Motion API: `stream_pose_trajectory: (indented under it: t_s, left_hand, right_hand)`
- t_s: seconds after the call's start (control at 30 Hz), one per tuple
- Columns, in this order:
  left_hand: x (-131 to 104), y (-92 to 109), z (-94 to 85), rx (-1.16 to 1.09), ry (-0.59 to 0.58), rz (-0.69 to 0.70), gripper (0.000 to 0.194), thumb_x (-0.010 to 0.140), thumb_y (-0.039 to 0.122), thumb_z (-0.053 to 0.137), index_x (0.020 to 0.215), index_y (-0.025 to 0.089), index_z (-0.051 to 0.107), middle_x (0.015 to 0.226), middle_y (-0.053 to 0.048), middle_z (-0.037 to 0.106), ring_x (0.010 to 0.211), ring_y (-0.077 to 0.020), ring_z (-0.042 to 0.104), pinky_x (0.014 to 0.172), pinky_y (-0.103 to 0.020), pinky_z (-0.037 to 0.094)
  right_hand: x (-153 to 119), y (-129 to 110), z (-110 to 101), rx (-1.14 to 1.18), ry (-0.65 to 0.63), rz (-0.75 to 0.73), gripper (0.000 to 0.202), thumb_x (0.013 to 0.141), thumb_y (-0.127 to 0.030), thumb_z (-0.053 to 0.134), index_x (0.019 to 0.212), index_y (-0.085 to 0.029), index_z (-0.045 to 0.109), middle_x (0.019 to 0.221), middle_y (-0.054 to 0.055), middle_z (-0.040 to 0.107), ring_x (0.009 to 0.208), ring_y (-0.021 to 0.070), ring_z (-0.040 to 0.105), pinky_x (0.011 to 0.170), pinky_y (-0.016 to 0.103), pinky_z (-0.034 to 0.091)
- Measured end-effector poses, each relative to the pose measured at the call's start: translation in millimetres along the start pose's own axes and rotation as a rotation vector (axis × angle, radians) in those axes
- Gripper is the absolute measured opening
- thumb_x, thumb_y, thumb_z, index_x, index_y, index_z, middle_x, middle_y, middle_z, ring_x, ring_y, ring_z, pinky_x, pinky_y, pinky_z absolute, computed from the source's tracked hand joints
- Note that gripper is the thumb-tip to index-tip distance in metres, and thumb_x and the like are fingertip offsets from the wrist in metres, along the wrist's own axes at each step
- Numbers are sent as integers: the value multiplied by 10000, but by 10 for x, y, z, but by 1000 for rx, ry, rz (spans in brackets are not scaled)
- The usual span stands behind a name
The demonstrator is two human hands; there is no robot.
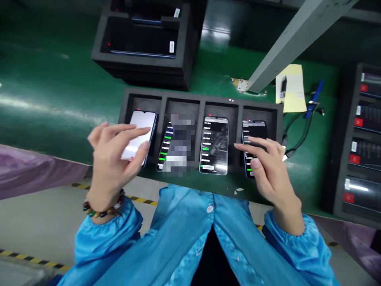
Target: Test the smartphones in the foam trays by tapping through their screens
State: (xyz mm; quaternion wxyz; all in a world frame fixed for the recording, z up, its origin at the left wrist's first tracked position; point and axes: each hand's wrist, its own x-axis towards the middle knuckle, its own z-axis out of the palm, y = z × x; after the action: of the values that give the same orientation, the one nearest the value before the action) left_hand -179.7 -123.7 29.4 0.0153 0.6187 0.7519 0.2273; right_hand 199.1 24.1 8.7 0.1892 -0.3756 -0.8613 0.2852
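Four-slot black foam tray (183, 95) lies in front of me, a smartphone in each slot. My left hand (111, 155) hovers over the leftmost phone (145, 120), fingers spread, index fingertip at or just above its bright white screen; contact is unclear. My right hand (270, 167) is over the rightmost phone (256, 128), fingers apart and partly covering its dark list screen. Between them, one phone (165, 150) is partly hidden by a blurred patch. Beside it, another phone (214, 145) shows a dark list with a green line. Neither hand grips anything.
Stacked black trays (143, 65) with phones stand behind on the green table (59, 87). A grey metal post (285, 43) rises at the back. Right of it lie yellow paper (293, 93), a blue item (315, 97) and black cables (303, 139). Another phone tray (339, 174) is at far right.
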Motion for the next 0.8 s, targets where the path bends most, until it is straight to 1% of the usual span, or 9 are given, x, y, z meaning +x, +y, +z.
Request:
stream_pose_trajectory:
  t_s: [0.07, 0.13, 0.17, 0.23, 0.33, 0.4, 0.53, 0.67, 0.8]
  left_hand:
    - [-110, -170, -99, 66, 14, -109, 350, 1096, 399, 582, 1407, 315, 716, 1362, -27, 754, 1357, -301, 682, 1349, -655, 323]
    - [-197, -280, -139, 61, 28, -179, 371, 1090, 412, 602, 1413, 261, 708, 1372, -60, 757, 1352, -309, 677, 1294, -644, 403]
    - [-225, -313, -140, 39, 33, -186, 369, 1078, 412, 629, 1396, 247, 716, 1384, -77, 762, 1352, -317, 677, 1262, -631, 442]
    - [-253, -347, -119, -5, -5, -156, 332, 1061, 401, 661, 1348, 256, 745, 1483, -98, 728, 1397, -337, 647, 1230, -607, 478]
    - [-277, -376, -86, -45, -87, -84, 277, 1078, 382, 617, 1280, 302, 788, 1630, -72, 627, 1470, -349, 580, 1253, -612, 456]
    - [-316, -413, -74, -59, -63, -90, 289, 1096, 366, 577, 1278, 307, 794, 1631, -70, 624, 1465, -345, 578, 1254, -616, 452]
    - [-419, -532, -38, -24, 54, -175, 347, 1128, 362, 511, 1332, 274, 777, 1576, -110, 652, 1451, -350, 574, 1253, -619, 448]
    - [-473, -608, -14, -13, 61, -196, 361, 1138, 390, 496, 1333, 283, 780, 1579, -104, 647, 1458, -351, 566, 1254, -626, 444]
    - [-540, -630, -68, -62, 66, -186, 311, 1118, 410, 565, 1308, 305, 788, 1561, -77, 669, 1429, -333, 602, 1240, -605, 467]
  right_hand:
    - [62, -73, 39, 3, -34, -33, 430, 1158, -427, 414, 1495, -376, 676, 1454, 41, 739, 1478, 331, 604, 1301, 618, 325]
    - [101, -114, 51, -2, -29, -46, 429, 1156, -399, 425, 1513, -380, 660, 1450, 38, 741, 1485, 337, 599, 1302, 623, 312]
    - [113, -126, 50, -2, -23, -50, 429, 1154, -386, 428, 1516, -380, 658, 1451, 39, 741, 1487, 343, 598, 1301, 629, 309]
    - [123, -140, 42, -1, -11, -58, 427, 1149, -368, 428, 1503, -380, 667, 1451, 43, 741, 1480, 357, 604, 1298, 641, 309]
    - [113, -138, 41, -5, 1, -70, 428, 1142, -366, 426, 1485, -376, 682, 1411, 47, 766, 1460, 364, 623, 1302, 645, 313]
    - [96, -120, 51, -17, 13, -74, 430, 1144, -366, 417, 1469, -367, 697, 1384, 48, 779, 1449, 355, 637, 1302, 643, 324]
    - [66, -73, 72, -41, 31, -65, 424, 1148, -363, 412, 1427, -338, 730, 1397, 49, 768, 1452, 330, 641, 1309, 634, 334]
    - [64, -67, 62, -40, 41, -69, 426, 1146, -366, 416, 1427, -335, 734, 1374, 45, 781, 1447, 317, 647, 1308, 617, 343]
    - [67, -60, 47, -45, 49, -70, 433, 1141, -376, 415, 1426, -340, 739, 1385, 47, 783, 1436, 327, 656, 1293, 629, 362]
